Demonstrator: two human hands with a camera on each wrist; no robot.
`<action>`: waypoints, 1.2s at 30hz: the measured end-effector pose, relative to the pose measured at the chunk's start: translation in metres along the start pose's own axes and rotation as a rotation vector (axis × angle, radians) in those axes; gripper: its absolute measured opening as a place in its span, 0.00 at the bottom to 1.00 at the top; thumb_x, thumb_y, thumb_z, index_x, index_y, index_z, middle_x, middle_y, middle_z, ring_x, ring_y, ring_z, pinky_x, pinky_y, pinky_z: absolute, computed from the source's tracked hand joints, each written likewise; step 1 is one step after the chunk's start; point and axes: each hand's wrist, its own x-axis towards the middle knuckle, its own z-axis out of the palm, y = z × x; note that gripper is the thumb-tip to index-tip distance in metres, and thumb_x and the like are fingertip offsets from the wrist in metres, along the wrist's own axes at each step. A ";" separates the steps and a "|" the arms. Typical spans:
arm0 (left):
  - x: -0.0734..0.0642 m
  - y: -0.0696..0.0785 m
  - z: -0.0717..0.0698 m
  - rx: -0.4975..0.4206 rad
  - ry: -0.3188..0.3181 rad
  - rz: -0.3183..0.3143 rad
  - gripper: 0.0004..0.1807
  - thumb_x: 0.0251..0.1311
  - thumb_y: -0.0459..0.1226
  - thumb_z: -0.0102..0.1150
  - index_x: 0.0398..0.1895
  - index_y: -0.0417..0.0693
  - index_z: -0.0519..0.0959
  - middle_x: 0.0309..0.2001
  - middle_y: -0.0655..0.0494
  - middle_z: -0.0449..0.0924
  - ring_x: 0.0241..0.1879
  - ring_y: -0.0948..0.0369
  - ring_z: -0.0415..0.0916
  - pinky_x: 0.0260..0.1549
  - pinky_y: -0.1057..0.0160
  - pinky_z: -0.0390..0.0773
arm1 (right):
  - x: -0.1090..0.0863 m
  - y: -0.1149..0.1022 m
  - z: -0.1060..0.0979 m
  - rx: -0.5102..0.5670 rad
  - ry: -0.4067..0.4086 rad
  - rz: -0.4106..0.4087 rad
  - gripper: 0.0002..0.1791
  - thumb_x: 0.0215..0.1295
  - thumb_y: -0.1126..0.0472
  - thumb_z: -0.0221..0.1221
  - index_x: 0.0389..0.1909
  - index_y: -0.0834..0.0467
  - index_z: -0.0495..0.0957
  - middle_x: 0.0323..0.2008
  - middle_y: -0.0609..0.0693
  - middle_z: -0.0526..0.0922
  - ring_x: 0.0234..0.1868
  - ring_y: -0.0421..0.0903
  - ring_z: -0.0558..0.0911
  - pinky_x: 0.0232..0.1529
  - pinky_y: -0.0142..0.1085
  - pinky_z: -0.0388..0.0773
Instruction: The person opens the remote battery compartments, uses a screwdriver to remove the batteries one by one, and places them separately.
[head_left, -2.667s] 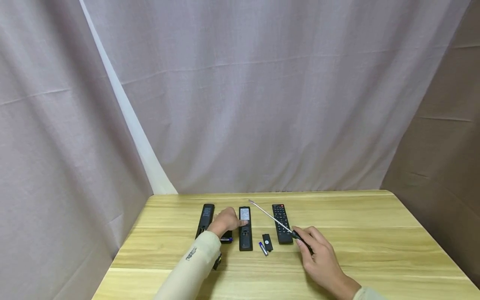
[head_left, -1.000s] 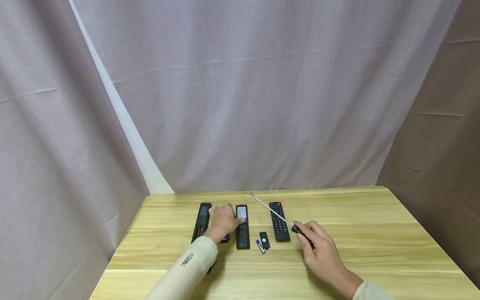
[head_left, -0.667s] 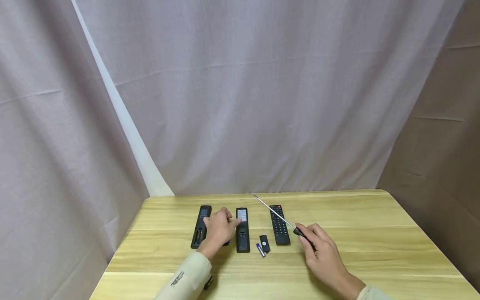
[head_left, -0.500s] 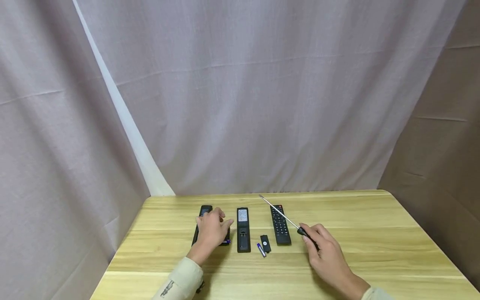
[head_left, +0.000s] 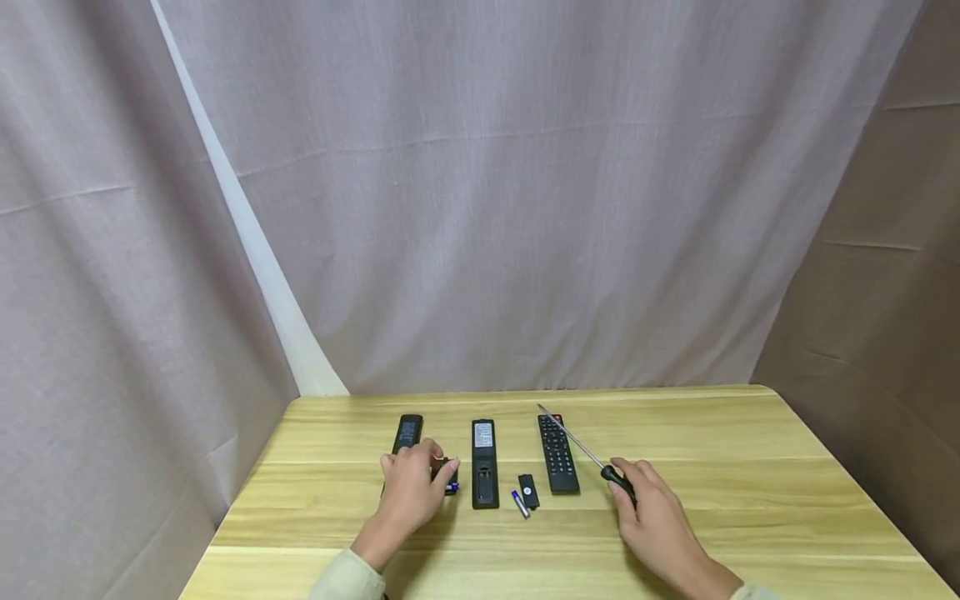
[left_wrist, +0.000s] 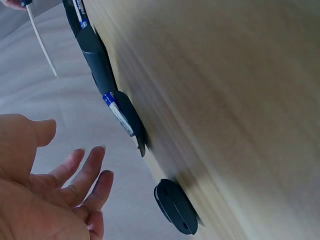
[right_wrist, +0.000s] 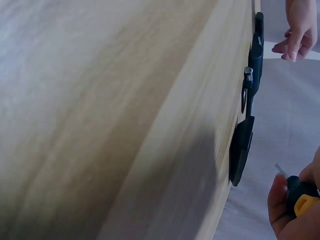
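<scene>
The right hand (head_left: 660, 523) grips the screwdriver (head_left: 611, 476) by its handle; a dropped tip could scratch the face-up remote (head_left: 559, 457) underneath. The left hand (head_left: 410, 485), loosely spread, holding nothing, hovers near a battery (head_left: 452, 488) that a nudge might roll, hiding the leftmost remote's (head_left: 408, 428) lower end.

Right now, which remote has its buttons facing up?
The rightmost remote. It lies face up, while the middle remote and leftmost remote lie back-side up.
</scene>
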 end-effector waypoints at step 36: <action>-0.017 -0.007 -0.012 -0.003 -0.023 0.031 0.13 0.70 0.46 0.69 0.43 0.45 0.83 0.36 0.54 0.86 0.38 0.59 0.76 0.50 0.49 0.63 | 0.010 0.023 -0.010 -0.227 -0.385 0.264 0.18 0.71 0.59 0.62 0.21 0.54 0.71 0.17 0.48 0.68 0.20 0.45 0.68 0.19 0.36 0.63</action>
